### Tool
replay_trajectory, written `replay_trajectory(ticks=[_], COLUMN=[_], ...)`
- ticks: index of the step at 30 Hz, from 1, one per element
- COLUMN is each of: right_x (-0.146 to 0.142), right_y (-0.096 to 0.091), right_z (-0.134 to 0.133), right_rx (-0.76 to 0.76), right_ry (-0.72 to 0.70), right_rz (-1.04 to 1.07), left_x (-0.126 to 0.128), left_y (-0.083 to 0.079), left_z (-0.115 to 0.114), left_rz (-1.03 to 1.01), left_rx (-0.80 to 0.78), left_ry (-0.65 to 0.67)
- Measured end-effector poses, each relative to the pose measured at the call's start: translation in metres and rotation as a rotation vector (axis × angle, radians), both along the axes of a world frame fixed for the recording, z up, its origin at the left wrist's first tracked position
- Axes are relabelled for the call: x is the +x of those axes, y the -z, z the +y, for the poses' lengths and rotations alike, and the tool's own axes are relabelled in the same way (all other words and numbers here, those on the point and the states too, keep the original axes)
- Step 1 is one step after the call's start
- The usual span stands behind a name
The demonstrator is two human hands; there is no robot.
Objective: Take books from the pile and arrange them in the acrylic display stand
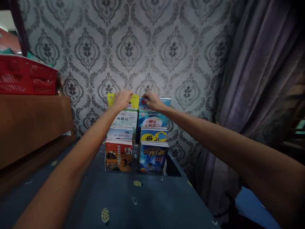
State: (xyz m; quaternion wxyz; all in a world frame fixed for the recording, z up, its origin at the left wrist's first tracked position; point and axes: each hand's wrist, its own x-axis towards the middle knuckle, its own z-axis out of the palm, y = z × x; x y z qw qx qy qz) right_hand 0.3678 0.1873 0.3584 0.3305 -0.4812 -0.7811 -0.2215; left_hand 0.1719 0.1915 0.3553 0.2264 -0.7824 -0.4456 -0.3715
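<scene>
My left hand (123, 99) rests at the top of a yellow book (134, 101) in the back row, its fingers curled over the upper edge. Beside it, my right hand (152, 100) grips the top edge of a blue book (166, 101), fingers bent behind it. In front stand tiers of books in two columns. The left column holds a pale green book (125, 118), a pale blue book (120, 134) and a red-orange book (118, 156). On the right are a light blue book (152, 120), a yellow-and-blue book (152, 135) and a dark blue book (152, 157). A clear stand (165, 167) shows at the lower edges.
The books stand on a dark blue patterned cloth (119, 200) against a patterned wall (152, 54). At left, a red basket (28, 76) sits on a wooden cabinet (35, 124). A grey-purple curtain (250, 79) hangs at right. A black flat item (173, 167) lies beside the stand.
</scene>
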Motion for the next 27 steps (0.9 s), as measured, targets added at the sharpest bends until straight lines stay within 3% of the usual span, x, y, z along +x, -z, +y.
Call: replay_trajectory(ticks=[11, 27], right_x=[0.0027, 0.0003], right_y=[0.0011, -0.0013], right_z=[0.0046, -0.0033], right_rx=[0.017, -0.010], right_ry=[-0.052, -0.022], right_rz=[0.009, -0.043], left_x=[0.0029, 0.0040], left_y=[0.0017, 0.0001], left_z=[0.0002, 0.0042], left_rz=[-0.036, -0.060], left_rx=[0.006, 0.013], left_ry=[-0.018, 0.016])
